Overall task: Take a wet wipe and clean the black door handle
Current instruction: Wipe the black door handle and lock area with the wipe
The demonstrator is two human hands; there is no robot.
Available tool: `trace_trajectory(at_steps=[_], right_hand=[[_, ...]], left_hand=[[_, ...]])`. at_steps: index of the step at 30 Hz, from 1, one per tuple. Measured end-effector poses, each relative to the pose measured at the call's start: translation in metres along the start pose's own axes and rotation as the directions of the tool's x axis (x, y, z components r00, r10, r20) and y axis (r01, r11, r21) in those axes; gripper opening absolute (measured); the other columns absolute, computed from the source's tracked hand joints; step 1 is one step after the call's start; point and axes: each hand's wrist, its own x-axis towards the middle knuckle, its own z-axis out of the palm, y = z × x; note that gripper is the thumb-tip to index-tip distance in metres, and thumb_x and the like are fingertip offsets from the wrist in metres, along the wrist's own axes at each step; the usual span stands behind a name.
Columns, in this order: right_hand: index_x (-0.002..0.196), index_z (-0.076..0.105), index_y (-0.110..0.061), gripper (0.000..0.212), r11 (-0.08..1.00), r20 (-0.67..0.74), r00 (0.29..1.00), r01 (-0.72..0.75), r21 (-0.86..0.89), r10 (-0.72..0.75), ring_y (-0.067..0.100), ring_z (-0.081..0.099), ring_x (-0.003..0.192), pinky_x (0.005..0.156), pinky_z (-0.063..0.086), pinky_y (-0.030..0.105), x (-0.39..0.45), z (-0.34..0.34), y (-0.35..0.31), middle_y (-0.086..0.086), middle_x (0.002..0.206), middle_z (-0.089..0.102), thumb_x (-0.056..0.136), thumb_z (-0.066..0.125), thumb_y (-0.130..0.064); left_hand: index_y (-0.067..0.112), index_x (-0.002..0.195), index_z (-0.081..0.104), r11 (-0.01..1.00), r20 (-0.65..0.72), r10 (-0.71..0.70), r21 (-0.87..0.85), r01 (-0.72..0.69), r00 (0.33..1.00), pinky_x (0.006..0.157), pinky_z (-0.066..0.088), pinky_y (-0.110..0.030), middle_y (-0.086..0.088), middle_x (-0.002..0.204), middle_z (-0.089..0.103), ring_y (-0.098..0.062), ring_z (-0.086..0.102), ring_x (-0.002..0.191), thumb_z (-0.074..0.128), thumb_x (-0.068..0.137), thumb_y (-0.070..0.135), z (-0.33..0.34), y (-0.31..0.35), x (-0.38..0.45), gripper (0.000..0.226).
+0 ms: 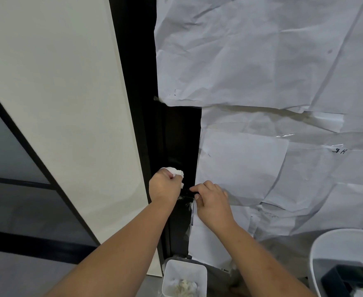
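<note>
1. the left hand [165, 185] grips a crumpled white wet wipe [176, 171], soft and bunched, which pokes out above the curled fingers and sits against the dark door surface.
2. the right hand [211, 200] curls its fingers and thumb round the slim black door handle [186, 191], a short glossy bar seen between the two hands.
3. the handle sits on a smooth black door panel [176, 133], mostly covered by creased white paper sheets [262, 61] stuck on with clear tape.
4. left of the door runs a flat cream wall panel [58, 103] beside dark-framed frosted glass [7, 151].
5. below stand a small square white plastic bin [170, 275] holding used crumpled wipes, and a rounded white tub [317, 254] at the lower right.
</note>
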Motion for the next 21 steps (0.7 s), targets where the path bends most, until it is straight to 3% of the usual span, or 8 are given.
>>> trace_trajectory(at_steps=[6, 8, 10, 12, 14, 17, 19, 21], right_hand=[[0.116, 0.064, -0.024, 0.03, 1.0, -0.004, 1.0, 0.004, 0.005, -0.004, 0.021, 0.054, 0.101, 0.082, 0.034, 0.032, -0.001, -0.001, -0.001, -0.003, 0.104, 0.059, 0.091, 0.054, -0.01], [0.116, 0.064, -0.024, 0.03, 1.0, -0.007, 1.0, 0.007, -0.002, -0.007, 0.02, 0.054, 0.1, 0.081, 0.034, 0.031, -0.001, -0.001, -0.001, -0.003, 0.104, 0.059, 0.091, 0.055, -0.01], [0.115, 0.064, -0.024, 0.03, 1.0, -0.009, 1.0, 0.008, -0.002, -0.008, 0.021, 0.054, 0.099, 0.081, 0.035, 0.032, -0.001, 0.0, -0.001, -0.003, 0.103, 0.059, 0.09, 0.055, -0.01], [0.115, 0.064, -0.023, 0.03, 1.0, -0.013, 1.0, 0.008, 0.004, -0.008, 0.021, 0.054, 0.098, 0.081, 0.036, 0.033, -0.001, -0.001, -0.001, -0.002, 0.101, 0.059, 0.09, 0.055, -0.01], [0.115, 0.064, -0.023, 0.03, 1.0, -0.008, 1.0, 0.003, 0.004, -0.003, 0.021, 0.054, 0.099, 0.082, 0.036, 0.033, -0.001, -0.002, -0.002, -0.002, 0.101, 0.058, 0.09, 0.055, -0.01], [0.117, 0.063, -0.024, 0.03, 1.0, 0.006, 1.0, 0.003, -0.001, -0.003, 0.021, 0.053, 0.101, 0.084, 0.036, 0.034, -0.001, -0.003, -0.003, -0.002, 0.103, 0.058, 0.091, 0.055, -0.011], [0.118, 0.062, -0.024, 0.031, 1.0, 0.019, 1.0, 0.007, -0.008, -0.007, 0.021, 0.052, 0.102, 0.084, 0.036, 0.034, -0.002, -0.004, -0.002, -0.002, 0.105, 0.057, 0.091, 0.054, -0.011], [0.119, 0.061, -0.024, 0.032, 1.0, 0.022, 1.0, 0.017, -0.007, -0.017, 0.021, 0.053, 0.101, 0.084, 0.037, 0.034, -0.002, -0.004, -0.001, -0.002, 0.105, 0.058, 0.091, 0.054, -0.011]], left_hand=[[0.01, 0.089, 0.066, 0.909, 0.014, -0.241, -0.347, 0.23, 0.971, 0.051, 0.041, -0.022, -0.005, 0.084, 0.068, -0.012, 0.06, 0.069, 0.07, 0.085, 0.021, 0.008, -0.003, -0.003, 0.013], [0.011, 0.09, 0.066, 0.825, 0.068, -0.326, -0.467, 0.319, 0.943, 0.057, 0.048, -0.026, -0.006, 0.087, 0.068, -0.015, 0.062, 0.072, 0.07, 0.085, 0.02, 0.008, -0.002, -0.003, 0.011], [0.014, 0.09, 0.067, 0.69, 0.176, -0.413, -0.58, 0.433, 0.894, 0.074, 0.058, -0.038, -0.009, 0.09, 0.072, -0.024, 0.068, 0.083, 0.071, 0.083, 0.017, 0.007, -0.004, 0.0, 0.009], [0.014, 0.094, 0.069, 0.572, 0.297, -0.472, -0.613, 0.545, 0.83, 0.084, 0.058, -0.045, -0.013, 0.092, 0.073, -0.028, 0.07, 0.09, 0.071, 0.082, 0.016, 0.006, -0.004, 0.005, 0.012], [0.011, 0.097, 0.07, 0.478, 0.408, -0.502, -0.604, 0.638, 0.763, 0.081, 0.059, -0.041, -0.013, 0.09, 0.073, -0.025, 0.069, 0.083, 0.067, 0.087, 0.017, 0.003, -0.002, 0.006, 0.012], [0.007, 0.101, 0.068, 0.329, 0.534, -0.516, -0.598, 0.731, 0.669, 0.057, 0.056, -0.032, -0.01, 0.079, 0.069, -0.016, 0.064, 0.064, 0.064, 0.092, 0.022, 0.0, -0.002, 0.008, 0.018], [0.005, 0.096, 0.067, 0.339, 0.518, -0.522, -0.603, 0.722, 0.678, 0.055, 0.056, -0.031, -0.01, 0.077, 0.068, -0.016, 0.066, 0.064, 0.064, 0.092, 0.018, 0.0, -0.003, 0.008, 0.014], [0.006, 0.098, 0.066, 0.408, 0.418, -0.537, -0.631, 0.66, 0.733, 0.058, 0.057, -0.031, -0.012, 0.087, 0.071, -0.022, 0.071, 0.075, 0.065, 0.089, 0.015, 0.003, -0.007, 0.005, 0.013]])
